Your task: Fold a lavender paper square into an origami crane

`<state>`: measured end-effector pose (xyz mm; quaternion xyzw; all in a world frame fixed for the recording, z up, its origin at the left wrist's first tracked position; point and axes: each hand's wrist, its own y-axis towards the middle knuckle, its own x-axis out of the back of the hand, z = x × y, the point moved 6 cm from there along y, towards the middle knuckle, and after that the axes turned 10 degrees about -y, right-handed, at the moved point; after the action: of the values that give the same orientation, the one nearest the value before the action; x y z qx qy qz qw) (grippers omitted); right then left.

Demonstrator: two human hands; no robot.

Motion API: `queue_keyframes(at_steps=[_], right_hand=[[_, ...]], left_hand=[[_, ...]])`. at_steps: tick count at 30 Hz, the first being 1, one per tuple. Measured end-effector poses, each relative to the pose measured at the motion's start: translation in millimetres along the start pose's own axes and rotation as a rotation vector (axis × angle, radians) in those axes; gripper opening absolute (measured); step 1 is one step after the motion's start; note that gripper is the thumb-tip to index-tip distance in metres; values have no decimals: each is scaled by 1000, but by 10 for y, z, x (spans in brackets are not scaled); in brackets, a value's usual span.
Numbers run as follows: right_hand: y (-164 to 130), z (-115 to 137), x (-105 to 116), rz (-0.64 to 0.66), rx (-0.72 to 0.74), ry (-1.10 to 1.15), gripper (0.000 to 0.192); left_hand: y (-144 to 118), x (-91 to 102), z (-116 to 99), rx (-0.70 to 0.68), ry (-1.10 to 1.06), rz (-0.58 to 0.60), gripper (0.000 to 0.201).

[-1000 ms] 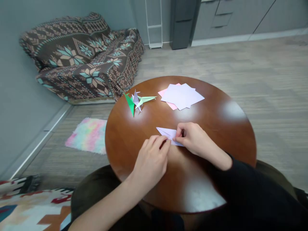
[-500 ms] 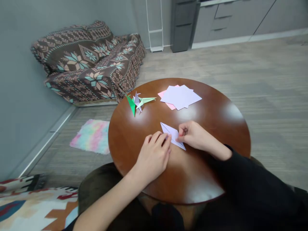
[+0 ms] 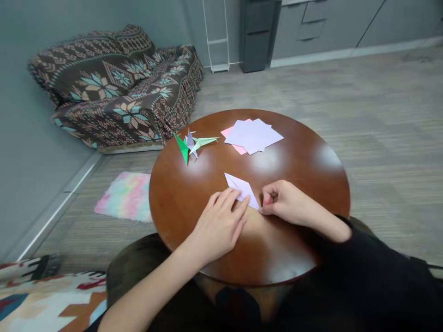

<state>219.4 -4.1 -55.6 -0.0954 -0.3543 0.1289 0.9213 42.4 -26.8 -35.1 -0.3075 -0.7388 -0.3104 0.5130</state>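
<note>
A folded lavender origami paper in a long diamond shape lies on the round brown table. From the left, my left hand rests on it with fingers spread, its fingertips and thumb pressing the paper's near edge down. My right hand is curled closed, thumb and forefinger pinched at the paper's right point. Whether that point is between them or just under them is hard to see. Beyond the left hand stand folded paper cranes: a green one, a purple one and a pale green one.
A fanned stack of lavender sheets, with pink sheets under it, lies toward the table's far side. A sofa under a patterned cover and a pastel fluffy mat are to the left. Grey cabinets line the back.
My right hand has slid along the paper to its right point. The left hand stays pressed on the paper. The whole view has shifted slightly.
</note>
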Motion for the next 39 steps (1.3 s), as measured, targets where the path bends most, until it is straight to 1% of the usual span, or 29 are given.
queue_keyframes(at_steps=[3, 5, 9, 11, 16, 20, 24, 32, 39], right_hand=[[14, -32, -24, 39, -34, 114, 20], [43, -49, -29, 25, -58, 158, 19], [93, -16, 11, -101, -1, 33, 16], [102, 4, 10, -127, 33, -29, 17], [94, 11, -4, -139, 38, -73, 17], [73, 14, -8, -148, 30, -60, 17], [70, 22, -23, -144, 15, -42, 18], [206, 169, -84, -169, 41, -66, 16], [208, 167, -89, -168, 45, -83, 15]], left_hand=[[-2, -11, -5, -38, -5, 15, 48], [-10, -15, -1, -48, 2, 17, 48], [-27, -23, 14, -46, -14, 18, 48], [-33, -25, 23, -42, -32, 13, 48], [-42, -27, 36, -33, -71, 4, 48], [-47, -35, 32, -30, -67, 14, 47], [-49, -37, 29, -37, -57, -3, 49], [-37, -43, 38, -42, -62, -36, 49], [-38, -42, 36, -48, -62, -43, 49]])
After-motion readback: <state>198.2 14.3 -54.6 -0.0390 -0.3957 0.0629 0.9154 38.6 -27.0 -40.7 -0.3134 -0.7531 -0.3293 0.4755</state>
